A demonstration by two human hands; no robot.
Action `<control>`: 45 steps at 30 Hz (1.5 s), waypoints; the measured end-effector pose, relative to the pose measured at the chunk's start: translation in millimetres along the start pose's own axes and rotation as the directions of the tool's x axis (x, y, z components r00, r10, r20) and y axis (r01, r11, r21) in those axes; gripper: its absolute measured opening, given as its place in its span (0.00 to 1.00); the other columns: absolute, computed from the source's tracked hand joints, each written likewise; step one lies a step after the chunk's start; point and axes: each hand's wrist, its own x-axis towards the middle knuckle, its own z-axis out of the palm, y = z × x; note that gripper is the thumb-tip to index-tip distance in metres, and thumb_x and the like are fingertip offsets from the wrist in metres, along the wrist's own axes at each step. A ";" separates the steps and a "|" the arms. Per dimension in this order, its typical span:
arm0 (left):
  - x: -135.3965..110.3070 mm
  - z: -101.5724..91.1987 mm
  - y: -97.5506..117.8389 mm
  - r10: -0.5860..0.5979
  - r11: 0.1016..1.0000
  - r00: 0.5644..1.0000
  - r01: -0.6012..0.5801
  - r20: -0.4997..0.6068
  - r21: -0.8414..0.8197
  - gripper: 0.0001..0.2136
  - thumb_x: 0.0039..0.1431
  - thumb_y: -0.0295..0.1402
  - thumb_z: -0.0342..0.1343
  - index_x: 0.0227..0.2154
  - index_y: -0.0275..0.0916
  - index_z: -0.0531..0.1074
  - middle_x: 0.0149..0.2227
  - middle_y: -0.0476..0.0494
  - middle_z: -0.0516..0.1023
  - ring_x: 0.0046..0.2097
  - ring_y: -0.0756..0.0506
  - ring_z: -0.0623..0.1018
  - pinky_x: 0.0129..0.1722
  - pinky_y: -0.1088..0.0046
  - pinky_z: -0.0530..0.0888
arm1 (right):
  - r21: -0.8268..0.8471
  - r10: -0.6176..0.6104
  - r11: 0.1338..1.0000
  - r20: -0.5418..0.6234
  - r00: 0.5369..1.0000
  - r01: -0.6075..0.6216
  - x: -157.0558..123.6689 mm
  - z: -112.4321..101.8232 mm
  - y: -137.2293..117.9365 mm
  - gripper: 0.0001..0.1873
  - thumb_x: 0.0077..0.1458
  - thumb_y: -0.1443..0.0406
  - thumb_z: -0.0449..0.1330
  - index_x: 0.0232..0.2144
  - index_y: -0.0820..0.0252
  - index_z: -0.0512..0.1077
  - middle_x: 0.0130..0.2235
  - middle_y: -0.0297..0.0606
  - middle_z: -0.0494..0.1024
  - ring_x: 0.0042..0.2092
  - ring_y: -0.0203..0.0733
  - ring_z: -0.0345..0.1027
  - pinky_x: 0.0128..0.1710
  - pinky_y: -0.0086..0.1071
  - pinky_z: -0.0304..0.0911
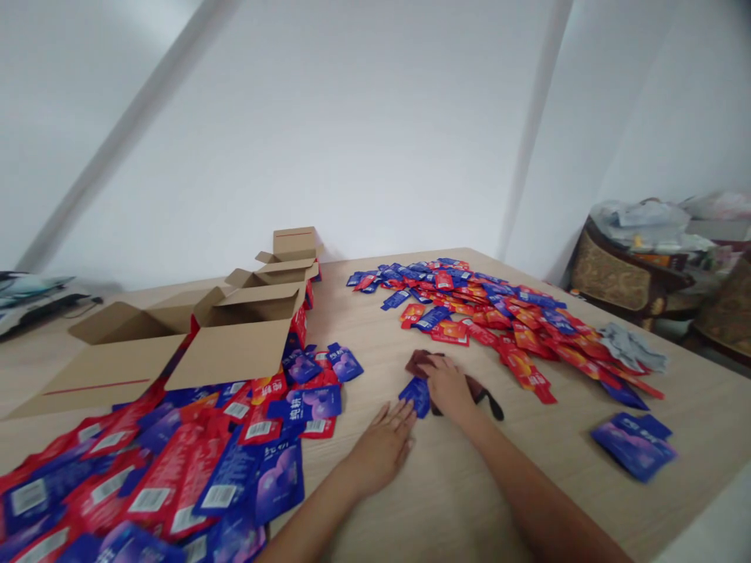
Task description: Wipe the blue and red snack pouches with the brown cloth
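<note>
My left hand lies flat on the table with its fingers stretched out. Its fingertips reach the lower edge of a small blue packet. Just to the right, my right hand rests palm down over a dark brown pouch-like item, fingers extended across its top. A dark strap sticks out from that item on the right. Part of the item is hidden under the hand, and the blue packet's right side lies against it.
A large heap of red and blue packets covers the left front, beside open cardboard boxes. Another heap spreads across the back right, with a grey cloth-like item at its end. Blue packets lie at right; chairs stand beyond the table.
</note>
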 end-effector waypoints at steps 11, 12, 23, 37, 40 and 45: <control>11.9 16.1 -8.4 -0.206 0.975 0.952 0.219 -0.225 0.032 0.20 0.60 0.35 0.46 0.54 0.35 0.61 0.58 0.36 0.63 0.60 0.42 0.61 0.59 0.58 0.61 | 0.105 -0.103 0.987 -0.157 0.982 0.120 -12.8 -14.5 -1.4 0.23 0.48 0.74 0.51 0.43 0.48 0.73 0.53 0.34 0.66 0.53 0.45 0.54 0.49 0.39 0.50; 13.2 15.4 -9.5 -0.208 0.975 0.952 0.221 -0.224 0.035 0.19 0.60 0.34 0.46 0.54 0.35 0.62 0.58 0.36 0.64 0.60 0.42 0.62 0.59 0.59 0.61 | 0.128 -0.125 0.981 -0.148 0.981 0.144 -13.0 -16.8 -2.5 0.22 0.47 0.74 0.51 0.41 0.48 0.74 0.52 0.33 0.68 0.52 0.45 0.55 0.49 0.38 0.51; 20.6 20.8 -14.5 -0.218 0.968 0.940 0.242 -0.262 0.061 0.22 0.58 0.34 0.48 0.55 0.33 0.59 0.58 0.34 0.63 0.60 0.40 0.61 0.58 0.59 0.63 | 0.151 -0.264 0.948 -0.110 0.958 0.279 -22.5 -16.4 -31.1 0.23 0.51 0.70 0.52 0.49 0.49 0.69 0.57 0.35 0.63 0.55 0.48 0.51 0.53 0.41 0.48; 38.3 17.9 -14.8 -0.306 0.930 0.894 0.354 -0.328 0.095 0.26 0.56 0.33 0.50 0.56 0.28 0.55 0.57 0.30 0.63 0.58 0.38 0.63 0.56 0.58 0.62 | -0.084 0.131 0.986 -0.111 0.985 -0.141 3.5 9.0 26.9 0.22 0.53 0.69 0.50 0.51 0.54 0.67 0.55 0.42 0.65 0.54 0.50 0.53 0.49 0.41 0.49; 54.7 15.5 -12.8 -0.306 0.913 0.897 0.372 -0.320 0.169 0.20 0.56 0.29 0.48 0.52 0.26 0.62 0.54 0.29 0.67 0.55 0.37 0.66 0.54 0.58 0.63 | -0.030 0.133 0.990 -0.129 0.983 -0.138 2.6 13.1 29.9 0.23 0.54 0.69 0.49 0.51 0.54 0.67 0.55 0.41 0.65 0.53 0.49 0.54 0.50 0.40 0.50; 56.9 7.6 -23.0 -0.323 0.931 0.861 0.364 -0.393 0.033 0.13 0.61 0.28 0.40 0.40 0.32 0.69 0.42 0.33 0.75 0.46 0.42 0.73 0.48 0.62 0.67 | 0.192 0.188 0.971 -0.248 0.950 -0.142 7.5 13.2 43.2 0.24 0.53 0.71 0.46 0.51 0.57 0.67 0.53 0.41 0.66 0.52 0.45 0.56 0.52 0.38 0.52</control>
